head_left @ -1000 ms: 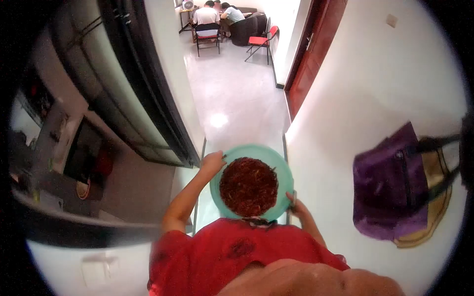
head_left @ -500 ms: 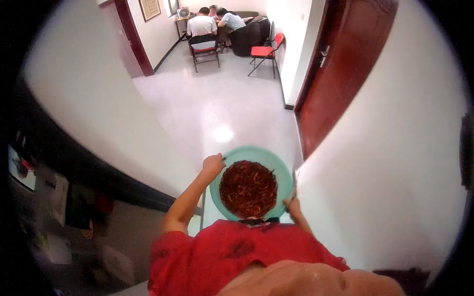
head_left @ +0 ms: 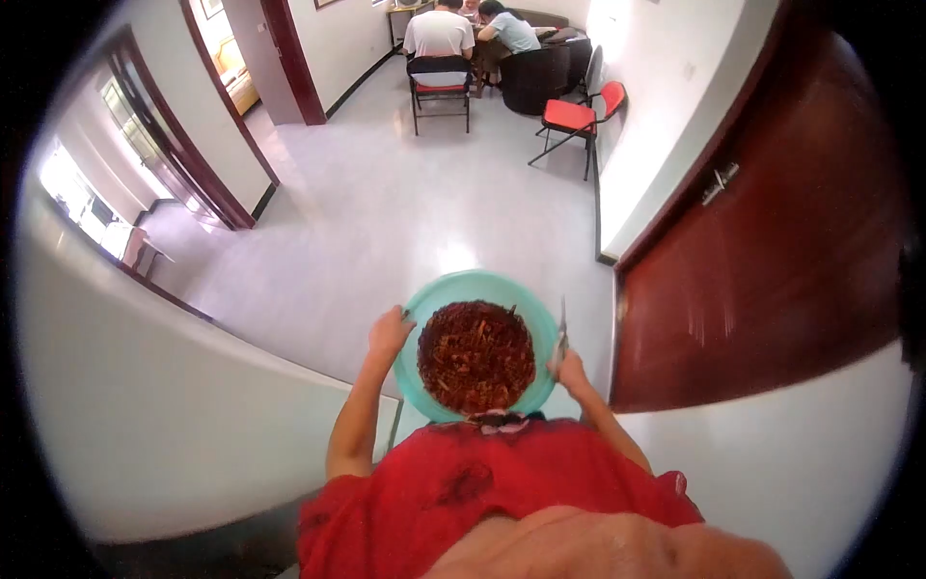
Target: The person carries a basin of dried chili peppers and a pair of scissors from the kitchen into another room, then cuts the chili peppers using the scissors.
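Left hand [head_left: 390, 333] and right hand [head_left: 567, 369] grasp opposite sides of a green basin [head_left: 409, 365] — held before the red shirt [head_left: 463, 482] — with a dark reddish mass [head_left: 476, 357] inside, above the pale floor [head_left: 367, 203].

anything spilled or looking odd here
No spill shows: the dark red heap sits inside the green basin. One odd thing: the right hand holds what looks like scissors against the rim, tip pointing forward, awkward while carrying.

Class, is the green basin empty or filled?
The basin is partly filled: dark red contents cover its middle, while bare green shows around them.
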Tool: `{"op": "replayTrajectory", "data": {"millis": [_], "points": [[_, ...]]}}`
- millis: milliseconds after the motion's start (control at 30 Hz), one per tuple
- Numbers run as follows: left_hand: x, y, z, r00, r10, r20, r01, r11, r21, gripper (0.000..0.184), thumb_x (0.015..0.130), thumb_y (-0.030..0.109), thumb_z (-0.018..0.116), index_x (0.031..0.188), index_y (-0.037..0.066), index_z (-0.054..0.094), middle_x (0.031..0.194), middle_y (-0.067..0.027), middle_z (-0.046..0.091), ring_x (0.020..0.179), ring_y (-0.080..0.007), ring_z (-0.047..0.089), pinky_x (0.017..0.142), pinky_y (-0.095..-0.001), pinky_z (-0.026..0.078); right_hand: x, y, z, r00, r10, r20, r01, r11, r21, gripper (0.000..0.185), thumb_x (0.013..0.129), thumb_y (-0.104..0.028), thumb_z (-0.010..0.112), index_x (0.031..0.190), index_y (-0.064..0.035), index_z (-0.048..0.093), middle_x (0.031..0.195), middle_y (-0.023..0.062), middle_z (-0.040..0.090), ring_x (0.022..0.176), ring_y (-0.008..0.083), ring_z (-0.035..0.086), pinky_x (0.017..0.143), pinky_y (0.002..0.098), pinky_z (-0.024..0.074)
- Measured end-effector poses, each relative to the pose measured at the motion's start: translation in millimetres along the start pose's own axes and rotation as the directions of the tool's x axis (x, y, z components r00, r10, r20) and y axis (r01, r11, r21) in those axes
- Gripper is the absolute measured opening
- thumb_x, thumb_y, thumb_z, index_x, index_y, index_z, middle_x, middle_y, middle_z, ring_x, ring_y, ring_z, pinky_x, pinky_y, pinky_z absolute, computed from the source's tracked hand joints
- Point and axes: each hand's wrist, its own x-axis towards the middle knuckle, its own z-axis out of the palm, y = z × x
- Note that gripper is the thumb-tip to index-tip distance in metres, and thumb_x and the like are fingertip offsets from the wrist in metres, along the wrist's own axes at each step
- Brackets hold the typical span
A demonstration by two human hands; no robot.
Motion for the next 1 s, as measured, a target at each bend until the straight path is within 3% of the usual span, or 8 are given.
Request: {"op": "replayTrajectory", "data": {"millis": [133, 200, 400, 533, 633, 700, 900, 1000], "points": [[93.3, 18.7, -18.6, 1.0, -0.009, 0.007, 0.009, 1.0, -0.024, 0.036, 0.079, 0.033, 0.07, 0.098, 0.005, 0.057, 0.089, -0.0191, 0.066, 0.091, -0.038, 0.062, 0.075, -0.0494, 0.048, 62.5, -54.1, -13.2, 1.0, -0.013, -0.02, 0.015, 0.988, 0.155, 0.035, 0.078, -0.007, 0.068, 0.109, 0.0061, 0.058, 0.094, 0.015, 0.065, 0.081, 0.0236, 0.063, 0.072, 0.0363, 0.0504], [156.5, 43.5, -31.1, 0.998, 0.068, -0.014, -0.068, 0.998, 0.013, 0.035, 0.079, 0.032, 0.071, 0.097, 0.006, 0.057, 0.087, -0.0187, 0.066, 0.088, -0.0384, 0.063, 0.074, -0.0501, 0.049, 114.7, -77.7, -29.0, 0.987, -0.046, -0.155, 0.029, 0.993, -0.11, 0.035, 0.078, -0.006, 0.068, 0.109, 0.0059, 0.057, 0.092, 0.0129, 0.064, 0.08, 0.0215, 0.062, 0.069, 0.0345, 0.0502], [242.6, 62.6, -50.2, 0.987, 0.162, -0.005, -0.161, 0.985, 0.054, 0.034, 0.08, 0.033, 0.07, 0.095, 0.006, 0.055, 0.085, -0.0174, 0.066, 0.084, -0.0373, 0.064, 0.07, -0.0488, 0.05, 158.3, -106.7, -17.7, 0.981, 0.069, -0.179, -0.039, 0.985, 0.169, 0.033, 0.077, -0.002, 0.066, 0.107, 0.0048, 0.056, 0.091, 0.0116, 0.064, 0.079, 0.0195, 0.062, 0.067, 0.0329, 0.0498], [338.6, 52.6, -67.0, 0.978, 0.206, -0.038, -0.202, 0.976, 0.08, 0.034, 0.081, 0.033, 0.07, 0.095, 0.006, 0.055, 0.084, -0.0167, 0.067, 0.084, -0.0367, 0.064, 0.069, -0.0483, 0.05, 246.2, -139.8, -2.7, 0.981, 0.027, -0.191, 0.0, 0.99, 0.139, 0.031, 0.077, -0.001, 0.065, 0.107, 0.0039, 0.056, 0.091, 0.0109, 0.064, 0.078, 0.0188, 0.062, 0.067, 0.0325, 0.05], [396.7, 35.9, -87.4, 0.994, 0.111, -0.014, -0.11, 0.991, 0.081, 0.033, 0.08, 0.031, 0.07, 0.094, 0.005, 0.055, 0.086, -0.0165, 0.067, 0.085, -0.0364, 0.064, 0.071, -0.048, 0.05, 297.3, -204.7, 8.1, 0.984, -0.007, -0.178, 0.026, 0.994, 0.105, 0.033, 0.077, -0.003, 0.065, 0.108, 0.0042, 0.056, 0.092, 0.0116, 0.064, 0.079, 0.0208, 0.062, 0.068, 0.0344, 0.0503], [433.9, 19.6, -108.4, 0.993, 0.086, -0.079, -0.087, 0.996, -0.01, 0.032, 0.08, 0.029, 0.071, 0.095, 0.005, 0.056, 0.091, -0.0166, 0.068, 0.089, -0.0366, 0.064, 0.076, -0.0467, 0.05, 338.4, -250.6, 21.1, 0.985, -0.076, -0.153, 0.07, 0.997, -0.044, 0.04, 0.076, -0.008, 0.068, 0.111, 0.005, 0.055, 0.094, 0.014, 0.064, 0.082, 0.0242, 0.063, 0.071, 0.0361, 0.0508], [472.8, -53.1, -161.6, 0.985, -0.102, -0.141, 0.087, 0.99, -0.107, 0.034, 0.082, 0.028, 0.069, 0.101, 0.003, 0.057, 0.104, -0.0162, 0.068, 0.099, -0.0357, 0.063, 0.082, -0.0448, 0.049, 406.6, -344.1, 80.8, 0.989, -0.131, -0.065, 0.125, 0.988, -0.091, 0.048, 0.069, -0.018, 0.072, 0.107, 0.0042, 0.055, 0.091, 0.0204, 0.066, 0.085, 0.0332, 0.065, 0.076, 0.0412, 0.0509], [469.0, -106.5, -171.4, 0.966, -0.211, -0.15, 0.198, 0.975, -0.1, 0.036, 0.082, 0.031, 0.069, 0.102, 0.004, 0.057, 0.105, -0.0156, 0.068, 0.1, -0.0351, 0.063, 0.082, -0.045, 0.049, 438.7, -376.2, 120.8, 0.993, -0.064, 0.096, 0.069, 0.997, -0.043, 0.046, 0.071, -0.016, 0.069, 0.11, 0.0045, 0.055, 0.094, 0.0177, 0.063, 0.084, 0.0272, 0.063, 0.076, 0.038, 0.0506]]}}
